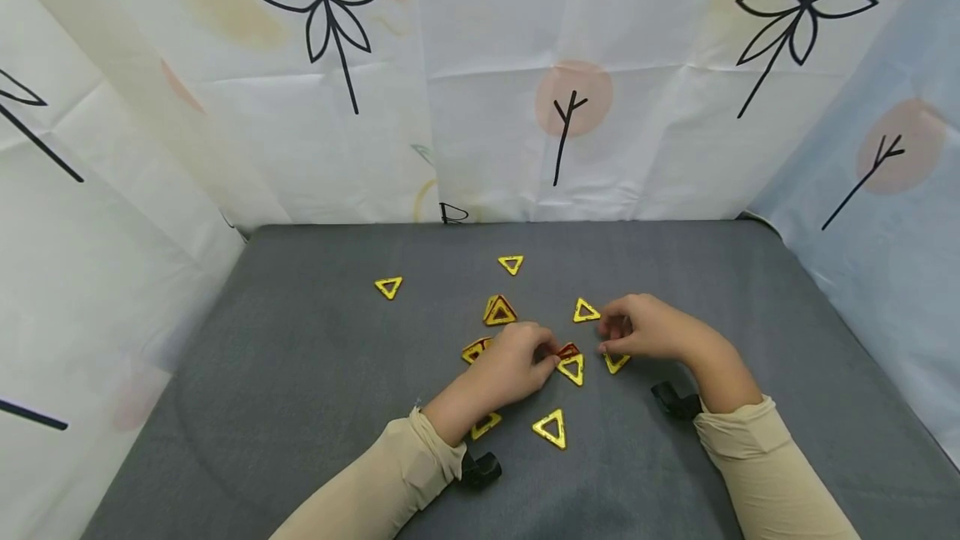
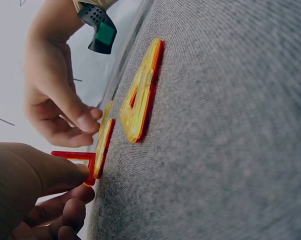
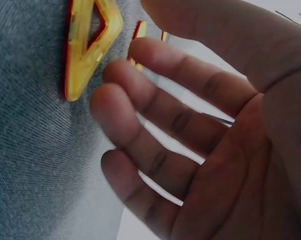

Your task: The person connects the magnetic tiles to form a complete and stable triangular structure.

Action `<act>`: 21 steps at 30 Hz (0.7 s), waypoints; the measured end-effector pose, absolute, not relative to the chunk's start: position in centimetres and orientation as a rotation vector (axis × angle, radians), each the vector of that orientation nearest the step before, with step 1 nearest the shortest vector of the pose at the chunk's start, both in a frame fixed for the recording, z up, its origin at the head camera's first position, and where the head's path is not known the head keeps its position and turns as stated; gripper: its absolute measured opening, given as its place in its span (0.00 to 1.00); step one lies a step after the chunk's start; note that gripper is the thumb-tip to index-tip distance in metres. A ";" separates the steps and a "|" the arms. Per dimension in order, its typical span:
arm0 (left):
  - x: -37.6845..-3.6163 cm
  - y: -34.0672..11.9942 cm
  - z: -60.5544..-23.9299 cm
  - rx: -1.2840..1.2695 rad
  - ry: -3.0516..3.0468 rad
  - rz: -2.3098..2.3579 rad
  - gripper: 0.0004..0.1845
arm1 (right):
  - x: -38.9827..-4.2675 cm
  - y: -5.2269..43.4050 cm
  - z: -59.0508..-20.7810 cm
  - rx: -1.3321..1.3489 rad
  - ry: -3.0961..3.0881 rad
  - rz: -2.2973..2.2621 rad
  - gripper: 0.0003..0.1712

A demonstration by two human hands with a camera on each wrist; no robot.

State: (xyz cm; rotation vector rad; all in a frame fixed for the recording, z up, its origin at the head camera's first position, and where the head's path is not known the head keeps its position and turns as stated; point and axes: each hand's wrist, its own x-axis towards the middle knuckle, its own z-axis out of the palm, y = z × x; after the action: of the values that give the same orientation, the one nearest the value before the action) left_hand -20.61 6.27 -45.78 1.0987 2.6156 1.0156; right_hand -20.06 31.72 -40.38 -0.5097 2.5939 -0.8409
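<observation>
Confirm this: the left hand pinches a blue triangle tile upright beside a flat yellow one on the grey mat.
Wrong colour. The left hand pinches a red triangle tile, not blue, as the left wrist view shows. It stands beside the yellow tile on the grey mat.

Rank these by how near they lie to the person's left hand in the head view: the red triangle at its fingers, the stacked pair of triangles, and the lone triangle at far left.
From the left hand:
1. Red triangle, at the fingertips, just right of the hand.
2. Stacked pair of triangles, just beyond the hand.
3. Lone triangle, far left, toward the backdrop.
</observation>
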 end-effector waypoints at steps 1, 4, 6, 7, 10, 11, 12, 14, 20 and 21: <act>-20.6 6.3 -45.8 1.098 2.616 1.015 0.05 | -20.1 31.7 -40.4 -0.498 2.595 -0.828 0.08; -20.6 6.2 -45.7 1.100 2.615 1.014 0.05 | -20.1 31.6 -40.6 -0.467 2.596 -0.800 0.10; -20.6 6.2 -45.7 1.105 2.612 1.016 0.05 | -20.1 31.6 -40.7 -0.453 2.599 -0.787 0.11; -20.6 6.2 -45.7 1.107 2.611 1.018 0.05 | -20.1 31.5 -40.7 -0.447 2.598 -0.785 0.11; -20.6 6.2 -45.7 1.112 2.609 1.024 0.05 | -20.1 31.5 -40.8 -0.446 2.591 -0.779 0.11; -20.6 6.2 -45.7 1.114 2.610 1.026 0.05 | -20.1 31.4 -40.8 -0.449 2.589 -0.777 0.10; -20.6 6.2 -45.7 1.117 2.613 1.028 0.05 | -20.1 31.4 -40.8 -0.455 2.587 -0.774 0.09; -20.6 6.3 -45.6 1.118 2.616 1.032 0.05 | -20.1 31.4 -40.9 -0.470 2.585 -0.772 0.07; -20.6 6.2 -45.7 1.118 2.609 1.046 0.04 | -20.3 31.2 -41.2 -0.508 2.594 -0.779 0.07; -20.6 6.2 -45.7 1.117 2.607 1.049 0.04 | -20.3 31.2 -41.2 -0.508 2.598 -0.777 0.08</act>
State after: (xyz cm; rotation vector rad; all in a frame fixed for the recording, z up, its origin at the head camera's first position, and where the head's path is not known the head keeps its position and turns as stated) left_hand -20.57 6.18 -45.68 1.1174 2.6068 1.0487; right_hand -20.26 31.18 -41.22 -0.5075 2.5977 -0.7765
